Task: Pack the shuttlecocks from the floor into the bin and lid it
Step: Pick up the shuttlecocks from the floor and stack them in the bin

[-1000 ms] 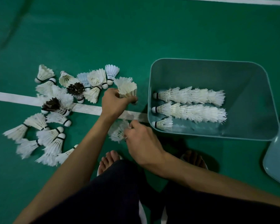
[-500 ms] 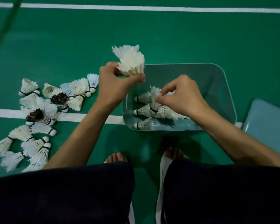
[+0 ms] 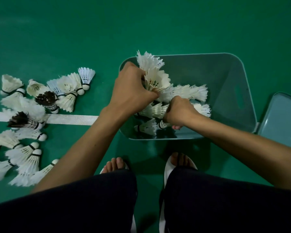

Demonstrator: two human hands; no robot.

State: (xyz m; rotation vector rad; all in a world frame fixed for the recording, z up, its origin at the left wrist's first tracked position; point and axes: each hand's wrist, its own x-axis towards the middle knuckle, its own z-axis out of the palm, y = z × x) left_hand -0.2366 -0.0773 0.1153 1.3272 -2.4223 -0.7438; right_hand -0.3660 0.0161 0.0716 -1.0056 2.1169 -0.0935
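Green court floor (image 3: 158, 27), white boundary line (image 3: 71, 118) crossing at left, ending under the left forearm. Nearest: dark-trousered knees, sandalled feet (image 3: 115, 163) just short of bin near rim. Loose shuttlecocks (image 3: 29, 148) scattered along floor's left edge, two dark-feathered ones (image 3: 47, 98) among them, well apart from bin. Grey-blue bin (image 3: 233, 98) straight ahead, nested shuttlecock rows (image 3: 188, 93) lying on its bottom toward the left wall. Left hand (image 3: 133, 91) closed round a short stack of shuttlecocks (image 3: 153, 73), feathers up, over bin's far-left corner. Right hand (image 3: 178, 113) curled shut over the rows at near-left; gripping a cork or only steadying, cannot tell. Lid (image 3: 282, 121) on floor just beside bin's right wall, not yet on.

Step judged: nesting the held stack into a row. Best done cork-first into the open skirt, aligned with the row, light pressure, no crushing of feathers, right hand bracing the row. Much left on floor.

Hidden: right fingertips, cork ends under hands, lid cut by right frame edge, leftmost shuttlecocks cropped and blurred.
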